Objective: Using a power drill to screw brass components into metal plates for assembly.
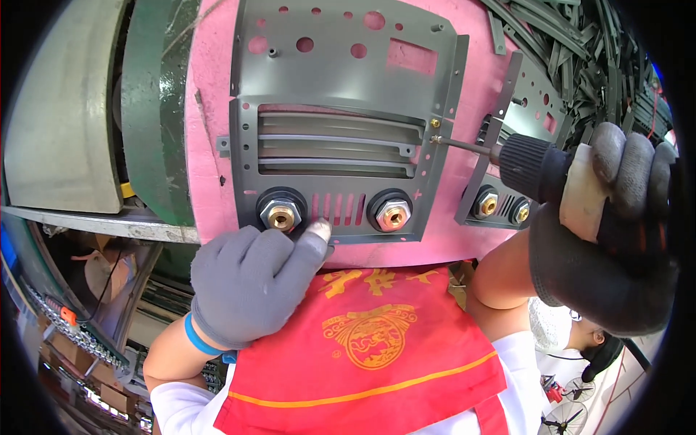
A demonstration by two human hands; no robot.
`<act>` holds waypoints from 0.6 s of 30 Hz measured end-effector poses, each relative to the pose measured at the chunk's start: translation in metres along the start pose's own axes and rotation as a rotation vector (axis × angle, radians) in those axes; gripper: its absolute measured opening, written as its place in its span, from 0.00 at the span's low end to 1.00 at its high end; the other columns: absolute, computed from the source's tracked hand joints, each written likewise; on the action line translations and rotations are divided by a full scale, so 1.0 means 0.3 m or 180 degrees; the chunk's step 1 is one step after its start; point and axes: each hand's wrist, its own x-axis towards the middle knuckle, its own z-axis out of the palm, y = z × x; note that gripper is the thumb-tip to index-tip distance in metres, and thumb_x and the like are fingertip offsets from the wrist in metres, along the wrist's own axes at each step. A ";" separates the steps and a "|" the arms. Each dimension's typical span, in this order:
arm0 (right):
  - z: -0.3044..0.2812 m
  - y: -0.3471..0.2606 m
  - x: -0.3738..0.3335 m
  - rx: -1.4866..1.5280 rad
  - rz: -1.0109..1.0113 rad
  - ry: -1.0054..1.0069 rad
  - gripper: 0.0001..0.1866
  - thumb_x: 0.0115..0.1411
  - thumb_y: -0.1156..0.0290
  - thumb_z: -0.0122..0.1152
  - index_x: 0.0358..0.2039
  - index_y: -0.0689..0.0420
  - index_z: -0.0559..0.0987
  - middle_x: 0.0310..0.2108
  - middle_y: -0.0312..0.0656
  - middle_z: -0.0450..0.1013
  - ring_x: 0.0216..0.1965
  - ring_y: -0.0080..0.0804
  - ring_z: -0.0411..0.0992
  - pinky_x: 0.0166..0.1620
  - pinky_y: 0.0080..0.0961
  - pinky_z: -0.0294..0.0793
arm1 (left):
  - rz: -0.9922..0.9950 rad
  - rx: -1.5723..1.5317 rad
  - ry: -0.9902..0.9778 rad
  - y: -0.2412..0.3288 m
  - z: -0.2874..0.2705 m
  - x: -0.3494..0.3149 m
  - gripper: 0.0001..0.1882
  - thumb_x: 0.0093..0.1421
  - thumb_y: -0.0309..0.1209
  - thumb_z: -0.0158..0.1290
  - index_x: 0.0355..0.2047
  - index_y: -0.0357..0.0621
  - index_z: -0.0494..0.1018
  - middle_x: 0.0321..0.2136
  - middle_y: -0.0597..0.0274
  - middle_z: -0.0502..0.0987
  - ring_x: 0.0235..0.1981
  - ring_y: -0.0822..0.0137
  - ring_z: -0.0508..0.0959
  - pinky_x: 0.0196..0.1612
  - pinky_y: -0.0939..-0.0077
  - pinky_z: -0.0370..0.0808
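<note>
Right hand [632, 170]: gloved, gripping a black power screwdriver [533, 167].
Bit [465, 146]: tip at a small screw [436, 138] on the right side of a grey metal panel [326, 80].
Left hand [250, 279]: gloved, curled at the panel's near edge; I can't tell if it grips.
Panel: before me on a pink surface [206, 123].
Second panel [516, 116]: farther right, partly behind my screwdriver.

Dark metal strips [573, 36] in a loose heap, upper right. Left side: green surface [148, 123] beside a pale metal sheet [61, 101], yellow piece [127, 190] near the sheet's lower corner. Another person [552, 325] in white, lower right background.
</note>
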 end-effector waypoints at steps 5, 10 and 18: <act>-0.047 -0.006 0.004 -0.0038 0.0038 -0.0175 0.09 0.48 0.63 0.61 0.26 0.49 0.71 0.22 0.30 0.61 0.22 0.20 0.60 0.30 0.21 0.60 | 0.0109 -0.0039 0.0153 0.001 0.012 -0.006 0.18 0.40 0.27 0.58 0.36 0.44 0.79 0.15 0.70 0.57 0.15 0.74 0.63 0.14 0.78 0.56; -0.026 0.009 0.003 -0.0055 0.0064 -0.0367 0.10 0.47 0.63 0.63 0.25 0.49 0.71 0.21 0.29 0.61 0.21 0.19 0.61 0.30 0.20 0.61 | 0.0088 -0.0004 0.0269 0.000 0.022 -0.010 0.17 0.41 0.27 0.58 0.35 0.43 0.79 0.16 0.70 0.57 0.15 0.74 0.63 0.14 0.79 0.56; -0.033 0.032 0.031 -0.0082 0.0119 -0.0678 0.12 0.45 0.62 0.65 0.22 0.48 0.70 0.20 0.28 0.63 0.20 0.19 0.62 0.28 0.18 0.63 | 0.0041 0.0036 0.0278 0.004 0.026 -0.004 0.16 0.41 0.27 0.58 0.34 0.43 0.79 0.16 0.70 0.58 0.15 0.74 0.63 0.14 0.79 0.55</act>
